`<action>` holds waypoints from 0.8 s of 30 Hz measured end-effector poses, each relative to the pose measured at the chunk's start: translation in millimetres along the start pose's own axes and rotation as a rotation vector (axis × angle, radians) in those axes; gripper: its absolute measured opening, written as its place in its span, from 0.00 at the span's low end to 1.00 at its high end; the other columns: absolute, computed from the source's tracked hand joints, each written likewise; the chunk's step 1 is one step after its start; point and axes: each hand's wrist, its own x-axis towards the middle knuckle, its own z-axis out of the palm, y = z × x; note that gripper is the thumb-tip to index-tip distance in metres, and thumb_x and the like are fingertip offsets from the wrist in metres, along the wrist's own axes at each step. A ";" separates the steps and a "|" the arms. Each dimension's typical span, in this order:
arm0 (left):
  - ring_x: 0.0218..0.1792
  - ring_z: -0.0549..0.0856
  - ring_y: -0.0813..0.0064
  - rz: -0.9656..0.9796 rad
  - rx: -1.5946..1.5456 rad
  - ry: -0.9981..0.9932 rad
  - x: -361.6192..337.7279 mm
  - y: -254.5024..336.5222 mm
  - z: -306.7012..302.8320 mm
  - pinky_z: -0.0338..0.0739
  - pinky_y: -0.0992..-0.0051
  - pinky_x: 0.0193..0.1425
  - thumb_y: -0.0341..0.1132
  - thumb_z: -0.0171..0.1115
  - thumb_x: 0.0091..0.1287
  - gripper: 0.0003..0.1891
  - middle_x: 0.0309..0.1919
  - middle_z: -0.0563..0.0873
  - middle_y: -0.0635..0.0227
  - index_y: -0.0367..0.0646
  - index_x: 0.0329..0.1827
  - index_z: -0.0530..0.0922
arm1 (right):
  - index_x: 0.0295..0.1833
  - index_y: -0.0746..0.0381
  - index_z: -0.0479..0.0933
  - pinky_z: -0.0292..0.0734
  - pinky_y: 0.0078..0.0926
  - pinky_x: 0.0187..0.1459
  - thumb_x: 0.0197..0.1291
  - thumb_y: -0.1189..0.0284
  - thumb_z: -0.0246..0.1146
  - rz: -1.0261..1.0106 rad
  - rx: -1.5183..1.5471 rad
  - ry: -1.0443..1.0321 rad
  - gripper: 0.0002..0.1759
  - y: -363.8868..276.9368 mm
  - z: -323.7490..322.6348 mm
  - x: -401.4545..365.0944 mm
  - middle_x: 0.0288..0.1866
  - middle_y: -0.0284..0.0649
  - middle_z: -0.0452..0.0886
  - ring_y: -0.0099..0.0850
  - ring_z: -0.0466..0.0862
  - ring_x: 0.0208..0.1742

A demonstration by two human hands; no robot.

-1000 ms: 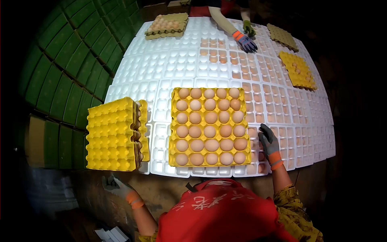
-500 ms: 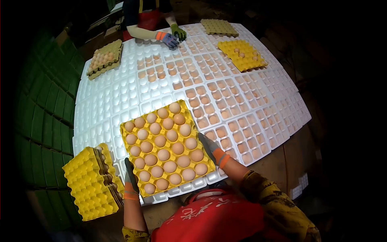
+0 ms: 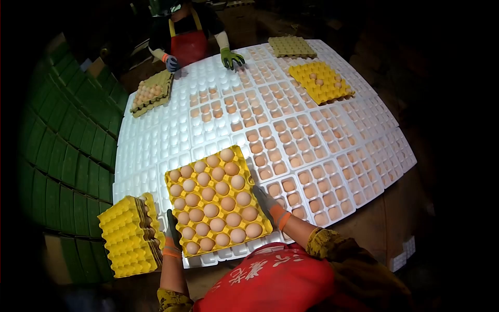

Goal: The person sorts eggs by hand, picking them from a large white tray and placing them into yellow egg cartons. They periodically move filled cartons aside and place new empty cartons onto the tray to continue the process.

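Note:
A yellow egg tray point(image 3: 210, 198) full of brown eggs lies between my gloved hands, above the white plastic trays point(image 3: 150, 174). My left hand point(image 3: 173, 235) grips its lower left edge, and my right hand point(image 3: 267, 203) holds the right edge. Most of the fingers are hidden against or under the tray. Just left of my left hand stands a stack of yellow trays point(image 3: 130, 236), with some eggs showing between its layers. Brown eggs fill many compartments of the white trays point(image 3: 318, 188) to the right.
Across the table a co-worker in a red apron point(image 3: 188, 47) has both gloved hands at its far edge. Grey-green trays point(image 3: 292, 47) and a yellow tray with a few eggs point(image 3: 332, 86) lie far right; an egg-filled tray point(image 3: 150, 93) lies far left. Green crates point(image 3: 67, 156) line the left.
The view has shifted, so the table appears lower and further right. The co-worker has straightened, and their hands have moved apart. My hands still hold the yellow tray.

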 end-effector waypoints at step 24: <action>0.66 0.76 0.70 0.197 -0.246 -0.249 -14.7 -26.7 341.6 0.68 0.72 0.74 0.41 0.45 0.85 0.24 0.67 0.77 0.60 0.33 0.75 0.66 | 0.73 0.64 0.71 0.74 0.29 0.66 0.76 0.70 0.58 -0.298 -0.117 0.546 0.24 -197.0 -261.6 -122.9 0.68 0.38 0.78 0.30 0.79 0.64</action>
